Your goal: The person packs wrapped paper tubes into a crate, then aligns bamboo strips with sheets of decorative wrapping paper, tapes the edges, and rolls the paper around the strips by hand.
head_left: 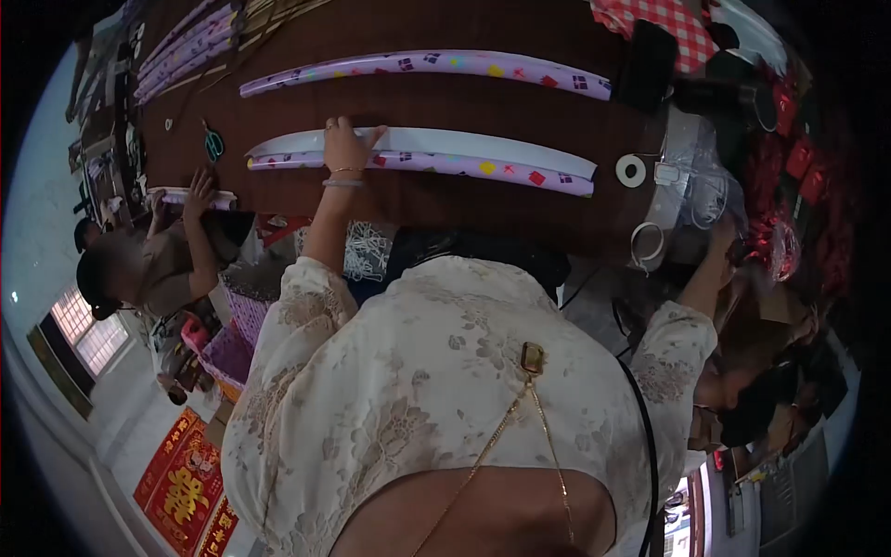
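My left hand (348, 147) rests on a partly rolled sheet of purple patterned paper (445, 165), whose white side shows along the far edge. Its fingers and thumb are spread over the sheet. Beyond it lies a second purple patterned roll (418, 63), apart from the first. At the right edge of the table, my right hand (727, 239) is beside a clear plastic bag (710, 190); its fingers are too dark and small to make out. A white tape roll (630, 171) lies near the right end of the partly rolled sheet.
Teal-handled scissors (213, 144) lie on the brown table (510, 218). Several purple rolls (190, 51) are stacked at the far left. A co-worker (162, 265) handles another roll at the left end. A black object (647, 60) and a red checked cloth (664, 28) are at the far right.
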Demonstrator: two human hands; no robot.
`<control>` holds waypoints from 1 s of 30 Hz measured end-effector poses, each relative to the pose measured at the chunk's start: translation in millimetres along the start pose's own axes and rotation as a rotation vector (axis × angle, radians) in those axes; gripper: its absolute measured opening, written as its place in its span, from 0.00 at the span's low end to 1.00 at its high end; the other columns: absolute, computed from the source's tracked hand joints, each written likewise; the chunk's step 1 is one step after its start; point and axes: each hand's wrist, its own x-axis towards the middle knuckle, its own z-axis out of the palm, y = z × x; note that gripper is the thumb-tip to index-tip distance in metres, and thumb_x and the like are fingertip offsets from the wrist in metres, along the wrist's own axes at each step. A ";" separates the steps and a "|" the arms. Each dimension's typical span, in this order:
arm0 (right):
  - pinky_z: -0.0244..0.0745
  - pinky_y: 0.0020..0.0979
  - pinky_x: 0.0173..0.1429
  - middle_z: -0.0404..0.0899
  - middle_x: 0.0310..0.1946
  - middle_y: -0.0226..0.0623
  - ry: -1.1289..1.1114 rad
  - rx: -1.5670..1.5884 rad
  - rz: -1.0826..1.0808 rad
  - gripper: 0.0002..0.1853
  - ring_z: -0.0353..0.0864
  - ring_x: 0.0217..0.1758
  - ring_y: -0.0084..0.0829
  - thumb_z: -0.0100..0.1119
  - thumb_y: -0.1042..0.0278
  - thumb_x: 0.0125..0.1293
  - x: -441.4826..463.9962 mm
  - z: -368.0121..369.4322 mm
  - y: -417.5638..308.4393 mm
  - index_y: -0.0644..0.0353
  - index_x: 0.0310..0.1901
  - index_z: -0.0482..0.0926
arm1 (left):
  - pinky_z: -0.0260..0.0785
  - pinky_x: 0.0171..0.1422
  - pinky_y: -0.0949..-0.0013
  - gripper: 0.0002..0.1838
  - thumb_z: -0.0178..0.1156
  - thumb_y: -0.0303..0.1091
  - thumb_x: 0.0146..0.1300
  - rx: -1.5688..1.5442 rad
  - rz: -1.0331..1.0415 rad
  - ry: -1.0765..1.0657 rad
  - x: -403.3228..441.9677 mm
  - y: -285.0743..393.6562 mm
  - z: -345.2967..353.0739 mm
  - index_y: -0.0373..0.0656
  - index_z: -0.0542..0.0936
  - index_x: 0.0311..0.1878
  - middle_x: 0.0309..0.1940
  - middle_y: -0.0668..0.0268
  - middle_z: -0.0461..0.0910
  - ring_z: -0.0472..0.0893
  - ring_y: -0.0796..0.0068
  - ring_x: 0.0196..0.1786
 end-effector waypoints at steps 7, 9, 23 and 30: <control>0.70 0.42 0.50 0.76 0.45 0.49 -0.121 -0.208 0.261 0.18 0.75 0.48 0.48 0.46 0.59 0.65 -104.0 -173.2 -128.4 0.61 0.49 0.75 | 0.71 0.46 0.59 0.37 0.65 0.63 0.41 -0.031 0.039 0.023 1.8 -2.6 8.3 0.33 0.73 0.37 0.40 0.48 0.74 0.75 0.50 0.44; 0.71 0.41 0.45 0.78 0.41 0.47 0.157 0.127 -0.093 0.17 0.77 0.43 0.48 0.48 0.57 0.64 -132.6 -198.6 -207.7 0.61 0.46 0.76 | 0.71 0.46 0.59 0.37 0.65 0.63 0.41 -0.053 0.036 0.027 2.2 -1.0 7.0 0.33 0.74 0.37 0.40 0.48 0.74 0.75 0.50 0.44; 0.70 0.34 0.47 0.75 0.35 0.35 -0.474 0.316 -0.943 0.16 0.75 0.42 0.34 0.59 0.69 0.53 -223.8 -127.1 -614.3 0.57 0.45 0.76 | 0.67 0.45 0.63 0.32 0.64 0.61 0.43 -0.126 0.009 0.079 -2.6 17.1 2.3 0.37 0.74 0.34 0.38 0.53 0.73 0.73 0.55 0.41; 0.69 0.33 0.48 0.74 0.34 0.32 -0.552 0.400 -1.121 0.20 0.74 0.41 0.32 0.55 0.74 0.55 -218.8 -122.0 -605.8 0.46 0.51 0.77 | 0.65 0.46 0.63 0.31 0.67 0.58 0.41 -0.177 -0.010 0.055 -3.0 12.9 3.2 0.37 0.74 0.33 0.38 0.53 0.73 0.71 0.56 0.41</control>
